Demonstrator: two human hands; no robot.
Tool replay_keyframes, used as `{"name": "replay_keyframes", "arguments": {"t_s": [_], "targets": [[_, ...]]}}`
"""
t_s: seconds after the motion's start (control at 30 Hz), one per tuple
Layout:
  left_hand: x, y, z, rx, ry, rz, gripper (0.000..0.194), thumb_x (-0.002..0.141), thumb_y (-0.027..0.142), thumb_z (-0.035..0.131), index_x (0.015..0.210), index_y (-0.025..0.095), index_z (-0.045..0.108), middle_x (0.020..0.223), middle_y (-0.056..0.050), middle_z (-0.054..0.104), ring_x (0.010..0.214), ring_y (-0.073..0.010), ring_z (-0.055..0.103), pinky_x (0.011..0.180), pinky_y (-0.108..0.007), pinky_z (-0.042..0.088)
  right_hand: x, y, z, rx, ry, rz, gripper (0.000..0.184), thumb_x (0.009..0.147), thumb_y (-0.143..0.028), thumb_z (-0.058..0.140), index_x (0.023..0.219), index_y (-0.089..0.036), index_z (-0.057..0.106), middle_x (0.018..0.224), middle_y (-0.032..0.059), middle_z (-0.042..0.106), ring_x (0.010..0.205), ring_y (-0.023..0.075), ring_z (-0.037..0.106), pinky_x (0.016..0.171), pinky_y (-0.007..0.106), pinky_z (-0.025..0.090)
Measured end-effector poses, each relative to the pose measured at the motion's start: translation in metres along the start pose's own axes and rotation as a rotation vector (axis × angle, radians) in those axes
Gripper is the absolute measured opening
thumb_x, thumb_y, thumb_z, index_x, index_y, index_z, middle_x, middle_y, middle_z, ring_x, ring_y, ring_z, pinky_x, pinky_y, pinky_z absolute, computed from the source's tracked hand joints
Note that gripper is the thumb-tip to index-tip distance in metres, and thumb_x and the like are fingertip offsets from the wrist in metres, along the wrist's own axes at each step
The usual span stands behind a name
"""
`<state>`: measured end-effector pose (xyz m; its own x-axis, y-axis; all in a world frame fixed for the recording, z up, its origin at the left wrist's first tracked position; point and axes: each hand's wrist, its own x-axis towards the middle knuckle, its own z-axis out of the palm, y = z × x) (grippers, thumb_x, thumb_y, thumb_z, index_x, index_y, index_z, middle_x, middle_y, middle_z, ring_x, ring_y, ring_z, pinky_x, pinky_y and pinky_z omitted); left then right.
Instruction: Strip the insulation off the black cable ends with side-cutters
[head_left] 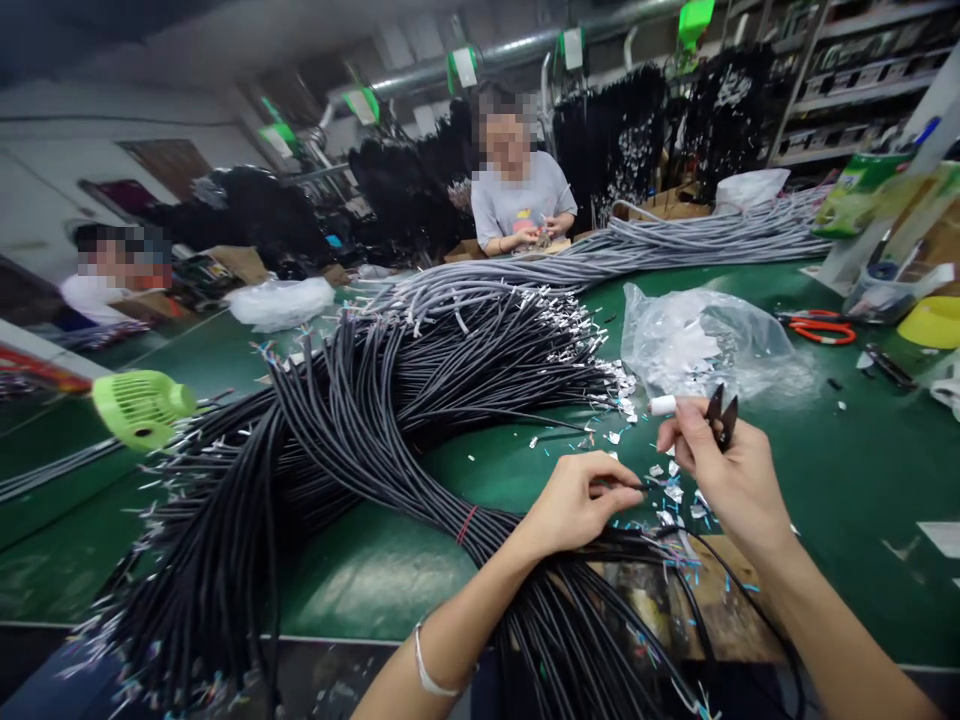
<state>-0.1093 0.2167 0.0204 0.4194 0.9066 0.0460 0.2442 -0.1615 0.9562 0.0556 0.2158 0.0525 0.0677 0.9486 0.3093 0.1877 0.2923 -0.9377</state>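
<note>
My left hand [581, 498] pinches the end of a black cable [651, 487] between thumb and fingertips, its wrist above a bundle of black cables. Just to the right, my right hand [724, 470] is closed around a pair of small cutters [721, 418]; their dark jaws point up past the thumb, and the handles are hidden in the palm. A white tube-like piece [663, 404] shows at the right index fingertip; I cannot tell whether it is worn or held. Below both hands, scraps of foil [673, 493] and blue bits lie scattered.
A large heap of black cables [450, 385] covers the table's left and middle, with grey cables [637, 240] behind. A clear plastic bag [705, 340], orange-handled scissors [821, 327] and a green fan [142, 408] stand around. One person [521, 205] sits across, another [97, 290] far left.
</note>
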Motion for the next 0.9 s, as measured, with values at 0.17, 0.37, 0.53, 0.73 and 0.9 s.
{"name": "replay_keyframes", "arguments": {"t_s": [0.17,0.37,0.53,0.73,0.9], "targets": [[-0.003,0.009,-0.006,-0.242,0.355,0.02,0.024,0.078,0.031,0.063,0.085,0.008,0.07,0.064,-0.003,0.06,0.053,-0.0091,0.048,0.051,-0.02,0.04,-0.001,0.003,0.005,-0.222,0.018,-0.206,0.011,0.081,-0.029,0.062,0.078,-0.019,0.064,0.062,-0.0029,0.05,0.05,0.0083,0.04,0.047,0.023,0.032],[-0.008,0.016,-0.003,-0.136,0.452,0.092,0.019,0.073,0.028,0.068,0.074,0.01,0.073,0.062,-0.004,0.06,0.054,-0.0101,0.047,0.05,-0.021,0.034,-0.008,0.003,0.011,-0.206,-0.045,-0.391,0.006,0.077,-0.015,0.065,0.079,-0.02,0.063,0.072,-0.0013,0.054,0.054,0.0079,0.043,0.048,0.022,0.034],[-0.009,0.022,-0.001,-0.199,0.458,0.058,0.016,0.066,0.024,0.073,0.063,0.009,0.068,0.054,0.0,0.054,0.046,-0.0074,0.043,0.044,-0.02,0.029,-0.007,0.002,0.012,-0.173,-0.032,-0.356,0.008,0.076,-0.013,0.065,0.073,-0.019,0.06,0.068,-0.0023,0.052,0.051,0.0071,0.04,0.047,0.023,0.032],[-0.009,0.025,-0.004,-0.361,0.25,-0.034,0.031,0.069,0.039,0.069,0.062,0.01,0.065,0.046,0.003,0.048,0.038,-0.0052,0.039,0.04,-0.019,0.03,-0.006,0.009,0.008,-0.038,-0.086,-0.163,0.009,0.076,-0.022,0.065,0.069,-0.017,0.062,0.066,-0.0003,0.053,0.055,0.0086,0.042,0.048,0.023,0.032],[-0.011,0.021,-0.004,-0.307,0.336,0.154,0.029,0.064,0.037,0.076,0.06,0.011,0.063,0.058,0.0,0.052,0.048,-0.0076,0.045,0.044,-0.02,0.033,-0.002,0.013,0.009,0.414,-0.331,0.425,0.031,0.064,-0.04,0.073,0.072,-0.014,0.059,0.048,-0.0083,0.036,0.039,0.0017,0.022,0.037,0.018,0.016]]}}
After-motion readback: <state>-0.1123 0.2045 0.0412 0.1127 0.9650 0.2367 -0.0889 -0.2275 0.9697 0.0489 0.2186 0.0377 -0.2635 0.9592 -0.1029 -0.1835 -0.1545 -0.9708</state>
